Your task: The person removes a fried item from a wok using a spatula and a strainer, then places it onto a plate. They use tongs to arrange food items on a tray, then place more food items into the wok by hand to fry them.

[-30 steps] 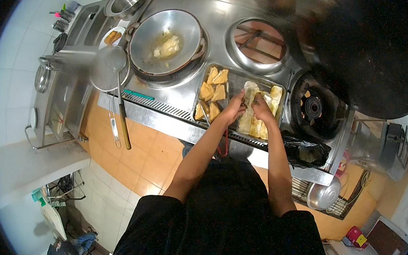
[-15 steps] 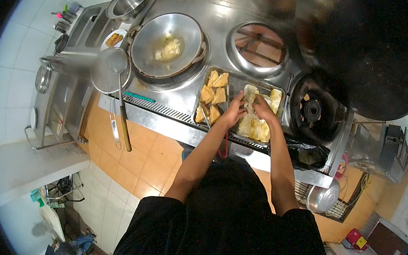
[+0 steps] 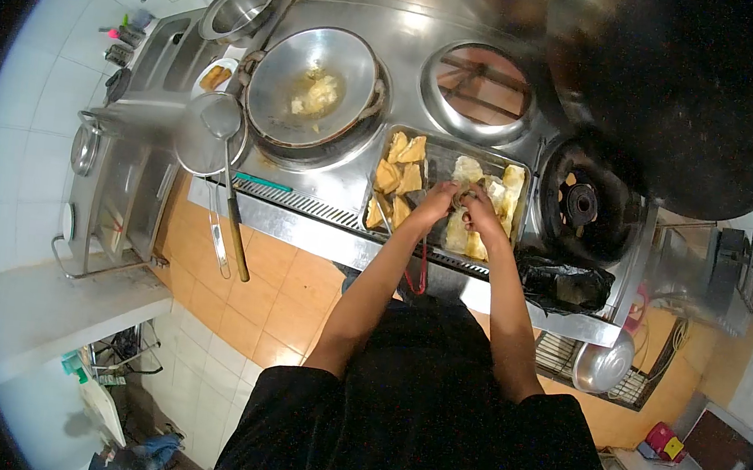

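Note:
My left hand (image 3: 436,205) and my right hand (image 3: 480,211) are close together over a metal tray (image 3: 439,155), fingers curled inward. What sits between the fingertips is too blurred to make out. Under and around the hands lie pale, batter-coated food pieces (image 3: 512,189) filling the tray's right side. Golden fried tofu pieces (image 3: 388,177) are heaped in its left side, near my left hand. Tongs with a red handle (image 3: 421,275) lean over the tray's front edge, beside my left wrist.
Left of the tray, a wok (image 3: 285,99) holds oil and a pale frying lump (image 3: 317,95). A skimmer (image 3: 234,212) rests over a round strainer. A blackened burner (image 3: 581,200) and a black plastic bag (image 3: 566,285) are on the right. A large dark wok (image 3: 670,100) stands behind.
My hands have drawn closer together over the pale pieces, the right one shifting slightly left and down. The whole view has moved a little.

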The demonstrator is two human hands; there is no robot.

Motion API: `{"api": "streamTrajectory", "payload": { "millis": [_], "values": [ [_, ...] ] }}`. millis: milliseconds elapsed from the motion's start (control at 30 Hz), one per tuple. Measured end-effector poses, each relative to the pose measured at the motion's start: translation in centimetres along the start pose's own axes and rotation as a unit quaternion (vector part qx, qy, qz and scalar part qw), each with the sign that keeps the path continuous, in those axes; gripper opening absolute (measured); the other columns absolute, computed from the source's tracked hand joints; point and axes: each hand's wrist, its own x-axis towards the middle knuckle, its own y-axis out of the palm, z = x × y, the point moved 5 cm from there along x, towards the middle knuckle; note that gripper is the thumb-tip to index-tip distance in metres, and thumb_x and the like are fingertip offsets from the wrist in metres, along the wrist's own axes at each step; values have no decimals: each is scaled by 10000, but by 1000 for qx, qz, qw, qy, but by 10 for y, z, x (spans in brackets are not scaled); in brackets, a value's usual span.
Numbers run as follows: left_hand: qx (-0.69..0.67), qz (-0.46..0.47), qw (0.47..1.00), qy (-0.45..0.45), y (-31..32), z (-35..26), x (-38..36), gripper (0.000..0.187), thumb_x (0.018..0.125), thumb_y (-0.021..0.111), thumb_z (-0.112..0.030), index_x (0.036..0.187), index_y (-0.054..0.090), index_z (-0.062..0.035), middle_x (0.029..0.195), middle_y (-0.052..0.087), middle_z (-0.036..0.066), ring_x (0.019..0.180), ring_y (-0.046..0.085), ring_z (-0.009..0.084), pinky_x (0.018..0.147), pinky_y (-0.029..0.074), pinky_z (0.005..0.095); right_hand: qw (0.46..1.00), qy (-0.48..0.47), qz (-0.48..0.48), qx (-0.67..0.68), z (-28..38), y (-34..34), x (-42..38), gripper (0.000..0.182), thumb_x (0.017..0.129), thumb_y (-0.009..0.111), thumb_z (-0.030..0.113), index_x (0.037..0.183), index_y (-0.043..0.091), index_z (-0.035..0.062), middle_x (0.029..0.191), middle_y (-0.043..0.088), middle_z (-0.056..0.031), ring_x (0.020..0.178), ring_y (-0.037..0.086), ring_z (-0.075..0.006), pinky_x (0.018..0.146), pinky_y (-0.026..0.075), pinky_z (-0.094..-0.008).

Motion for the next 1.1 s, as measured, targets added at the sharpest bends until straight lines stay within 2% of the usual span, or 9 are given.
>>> {"api": "streamTrajectory", "payload": {
  "millis": [133,233,300,333,400,633,700,833,1100],
  "values": [
    [33,8,999,0,3,-1,-2,600,964,449,-509,1424,378,-130,1420,413,80,1173,477,244,986,410,396,1000,-13,-22,12,4,2,-16,594,890,530,198,1452,350,131,771,581,-68,515,487,-131,449,395,-302],
    [39,-1,999,6,-1,-3,-2,578,968,446,-495,1419,381,-140,1419,414,80,1199,464,242,992,402,401,996,-31,-55,-65,0,-5,-14,556,893,516,183,1429,391,106,926,654,-141,660,616,-217,570,492,-358],
    [53,-5,998,15,-1,-3,0,575,969,445,-490,1421,377,-140,1419,413,80,1223,451,243,995,398,403,967,-138,-120,-177,6,-7,-15,556,885,517,167,1421,398,80,1175,630,-203,977,650,-329,821,513,-388],
    [72,-21,997,31,-2,-5,0,562,965,460,-469,1402,405,-119,1413,427,97,1236,451,250,999,396,393,967,-138,-121,-175,5,-6,-16,556,885,517,167,1421,398,80,1175,630,-203,977,650,-329,821,513,-388],
    [92,-35,994,48,-3,-3,7,550,961,475,-449,1383,434,-98,1408,441,114,1249,450,257,1002,394,384,968,-146,-128,-157,6,-2,-21,580,868,528,154,1424,388,66,1343,525,-219,1228,517,-374,1004,421,-404],
    [320,-74,928,174,6,-15,3,475,931,499,-297,1290,525,14,1345,509,231,1261,478,357,1059,362,369,926,-256,-209,-180,-2,7,-34,699,862,551,180,1486,256,68,1329,518,-257,1218,520,-386,998,419,-414],
    [361,-55,912,189,8,-12,5,485,922,496,-274,1307,510,20,1344,506,243,1268,469,371,1070,356,381,988,-114,-72,-82,-21,20,-24,756,902,546,211,1517,140,40,1460,370,-258,1310,444,-334,1043,382,-386],
    [367,-10,917,155,5,1,11,515,882,491,-231,1344,489,-4,1393,458,244,1298,434,375,1094,332,398,985,-90,-29,-142,4,38,-54,810,915,531,215,1531,27,64,1454,386,-249,1295,456,-342,1023,393,-377],
    [382,63,921,38,11,-46,-41,575,850,451,-226,1364,447,31,1404,437,265,1320,406,389,1113,306,404,960,-207,-94,-165,-1,25,-46,813,871,540,129,1528,63,73,1309,532,-262,1162,557,-383,927,461,-414]
  ]
}}
